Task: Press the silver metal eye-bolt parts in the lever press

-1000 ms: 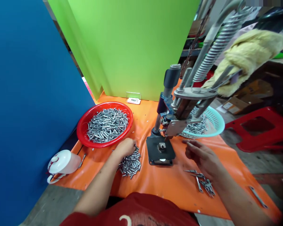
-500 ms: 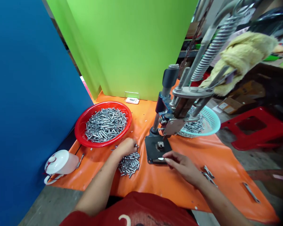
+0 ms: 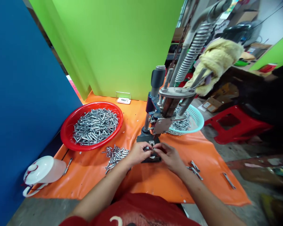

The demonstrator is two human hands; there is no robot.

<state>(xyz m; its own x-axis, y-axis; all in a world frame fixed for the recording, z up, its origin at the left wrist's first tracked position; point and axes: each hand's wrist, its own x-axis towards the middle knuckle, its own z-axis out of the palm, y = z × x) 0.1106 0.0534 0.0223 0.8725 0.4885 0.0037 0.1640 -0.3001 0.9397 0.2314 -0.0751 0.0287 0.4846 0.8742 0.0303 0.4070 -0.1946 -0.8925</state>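
Silver part (image 3: 146,148) sits pinched in the left hand (image 3: 138,153).

Orange sheet (image 3: 165,186) bears red basin (image 3: 66,133), press (image 3: 162,125), metal parts (image 3: 116,156) — basket (image 3: 198,121) too, probably.

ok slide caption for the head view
Left hand and right hand together over a press base, near a red basin of metal parts.

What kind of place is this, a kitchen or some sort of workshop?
Probably a small workshop: a metal bench press with a coiled spring stands on an orange plastic-covered table, beside a round red plastic basin heaped with small silvery metal parts.
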